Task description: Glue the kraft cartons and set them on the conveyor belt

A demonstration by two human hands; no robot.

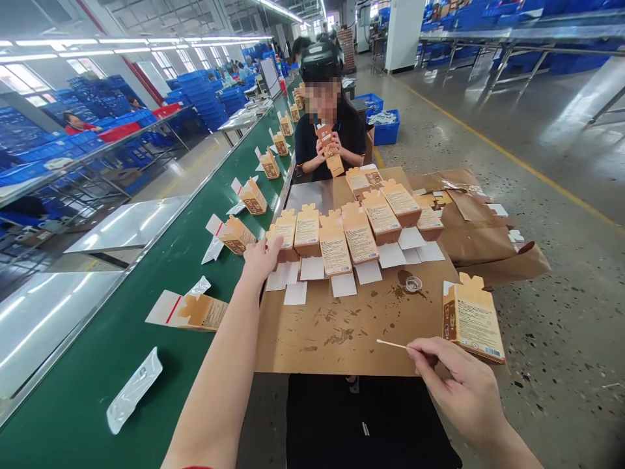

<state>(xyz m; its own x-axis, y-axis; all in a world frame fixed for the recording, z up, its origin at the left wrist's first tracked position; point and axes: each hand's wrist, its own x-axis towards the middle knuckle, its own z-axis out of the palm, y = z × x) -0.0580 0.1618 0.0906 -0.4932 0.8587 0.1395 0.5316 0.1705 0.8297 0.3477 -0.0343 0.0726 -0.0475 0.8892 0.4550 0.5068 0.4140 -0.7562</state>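
My left hand (263, 258) reaches to the end of a row of small cartons. Its thumb lies against the leftmost carton (284, 228), while the fingers bend at that carton's left side, partly hidden. Close by on the green belt leans another carton (239, 236). Between thumb and fingertips, my right hand (454, 378) pinches a cotton swab (390, 344), its white tip pointing left over the cardboard sheet (303, 355). A small clear dish (413, 284) sits on the wet-spotted cardboard. To the right stands a printed carton (476, 319) with its top flaps up.
The green conveyor belt (161, 404) runs along my left, carrying several cartons and a clear plastic packet (134, 391). Opposite me, a person (332, 143) in a headset holds a carton (328, 150). Brown wrapping paper (478, 228) lies at the right.
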